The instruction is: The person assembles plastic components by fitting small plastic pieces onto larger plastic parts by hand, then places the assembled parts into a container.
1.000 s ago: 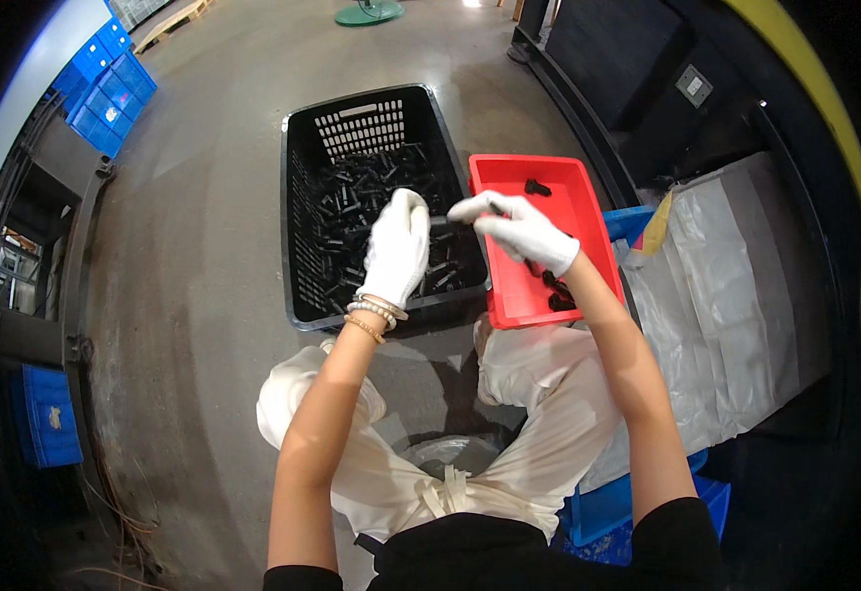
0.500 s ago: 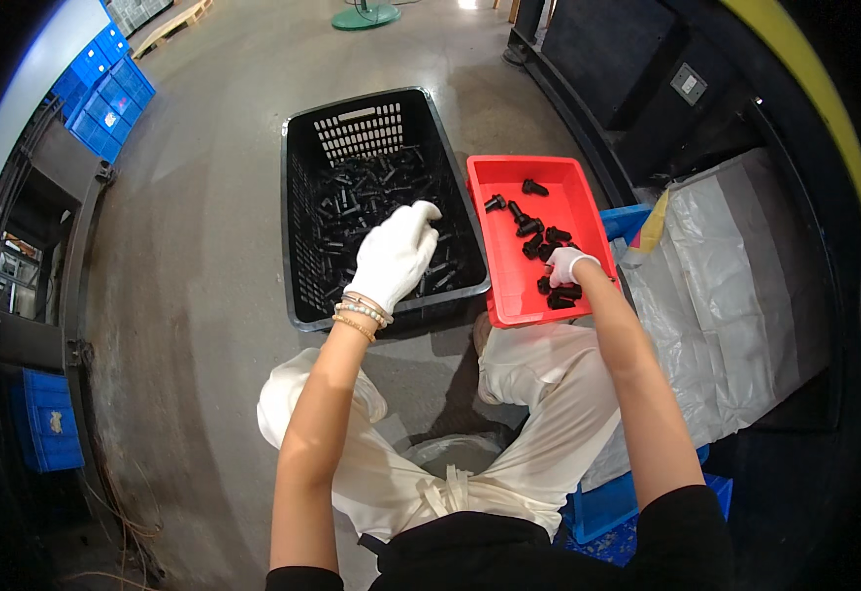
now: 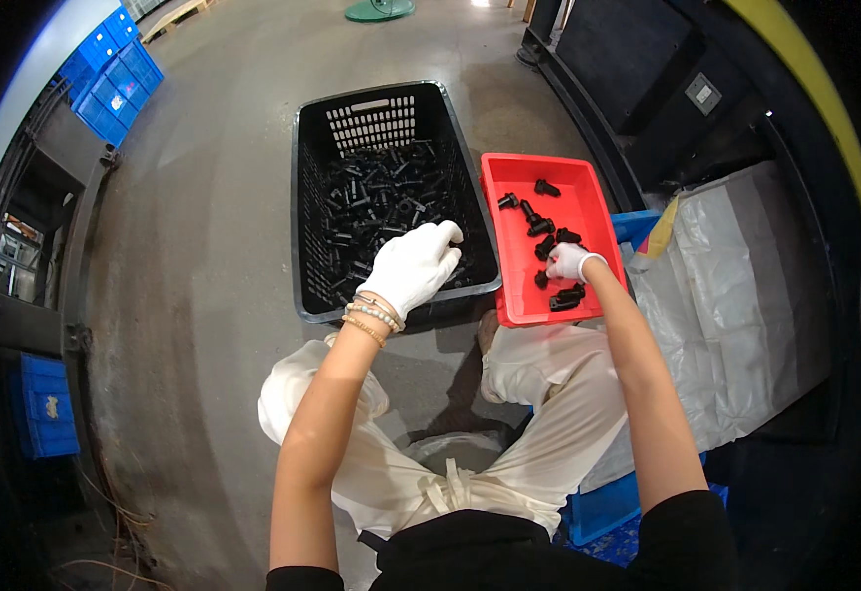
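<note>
1. Black bolts (image 3: 541, 227) lie loose in the red tray (image 3: 586, 182), most of them in a rough line from its upper middle toward its near end; one sits apart near the far end, another close to the left wall.
2. The right hand (image 3: 570, 262), in a white glove, reaches into the tray from its right side; its fingertips are down among the bolts, just beside or touching some of them; I cannot tell whether they grip one.
3. The left hand (image 3: 413, 266), also gloved in white, is over the near right part of the black basket (image 3: 299, 207); its fingers are bent, and I cannot tell whether they hold anything; the two hands are well apart.
4. The basket stands on the grey floor (image 3: 194, 246), just left of the tray; many more bolts (image 3: 381, 192) are heaped inside it; its far wall has rows of slots.
5. Bracelets (image 3: 375, 310) circle the left wrist; the person wears white trousers (image 3: 568, 433) and a black shirt (image 3: 470, 552), knees spread before the basket and tray.
6. To the right lies a pale plastic sheet (image 3: 726, 295); a blue crate (image 3: 603, 507) shows below it; blue boxes (image 3: 118, 94) stand at the upper left.
</note>
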Motion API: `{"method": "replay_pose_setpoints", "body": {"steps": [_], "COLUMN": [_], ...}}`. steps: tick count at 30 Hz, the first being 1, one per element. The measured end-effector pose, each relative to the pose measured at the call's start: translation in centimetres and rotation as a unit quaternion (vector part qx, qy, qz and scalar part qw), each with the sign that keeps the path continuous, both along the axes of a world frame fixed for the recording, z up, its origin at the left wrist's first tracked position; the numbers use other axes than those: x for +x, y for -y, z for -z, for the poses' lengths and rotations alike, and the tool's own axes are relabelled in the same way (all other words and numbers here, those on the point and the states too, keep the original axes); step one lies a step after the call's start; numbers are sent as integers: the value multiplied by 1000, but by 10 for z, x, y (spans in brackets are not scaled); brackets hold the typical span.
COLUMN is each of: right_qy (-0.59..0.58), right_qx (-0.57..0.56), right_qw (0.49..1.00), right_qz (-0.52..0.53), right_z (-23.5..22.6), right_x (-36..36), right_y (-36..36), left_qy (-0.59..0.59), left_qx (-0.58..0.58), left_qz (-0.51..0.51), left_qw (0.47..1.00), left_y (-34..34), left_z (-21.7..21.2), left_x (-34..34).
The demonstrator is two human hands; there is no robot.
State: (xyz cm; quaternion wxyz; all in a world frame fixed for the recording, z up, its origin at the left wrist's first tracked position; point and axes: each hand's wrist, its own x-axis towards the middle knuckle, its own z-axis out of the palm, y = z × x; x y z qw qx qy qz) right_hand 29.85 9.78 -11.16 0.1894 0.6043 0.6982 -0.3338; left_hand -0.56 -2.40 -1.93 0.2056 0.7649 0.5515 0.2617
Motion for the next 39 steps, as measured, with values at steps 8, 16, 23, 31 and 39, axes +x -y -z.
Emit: {"method": "replay_pose_setpoints", "body": {"steps": [8, 16, 23, 31, 39], "right_qy": [-360, -398, -412, -460, -528], "right_qx": [167, 194, 223, 164, 61], "right_qw": [916, 897, 883, 872, 847], "right_qz": [56, 0, -30, -39, 29], "right_z": [-69, -110, -119, -119, -133], "right_x": [-53, -93, -99, -94, -106], "right_y": [9, 45, 53, 52, 62], "left_qy": [9, 100, 160, 293, 480], "left_qx": [-24, -68, -79, -151, -353], "left_qz": [2, 4, 10, 23, 81], "left_qw": [1000, 993, 984, 944, 799], "left_y": [-7, -10, -7, -11, -9], "left_z": [9, 19, 25, 18, 1], "left_x": [16, 31, 31, 31, 31]}}
